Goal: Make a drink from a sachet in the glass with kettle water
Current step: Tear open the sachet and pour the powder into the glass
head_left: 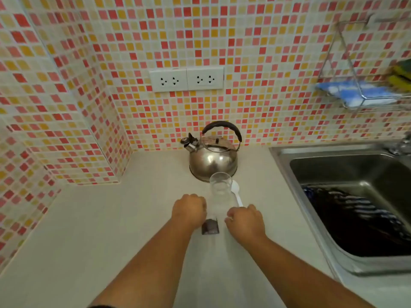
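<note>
Two hands of mine reach out over the pale counter [111, 218], both turned knuckles up with the fingers curled under. My left hand [189, 210] is a loose fist; whether it pinches anything I cannot tell, since the fingertips are hidden beneath it. My right hand [244, 221] is curled the same way, and I cannot tell what, if anything, it grips. Between the two wrists, just below my left knuckles, lies the dark sachet [210, 226], flat on the counter, its upper edge close to my left hand. Beyond the gap between my hands stands the clear glass [220, 190], upright and looking empty. Just past my right hand, beside the glass, lies a white plastic spoon [236, 193], its handle running toward my right knuckles. Farther out, behind the glass, sits the steel kettle [212, 160], black handle up, spout pointing to my left. Off to the right of my right arm is the metal sink [287, 161].
</note>
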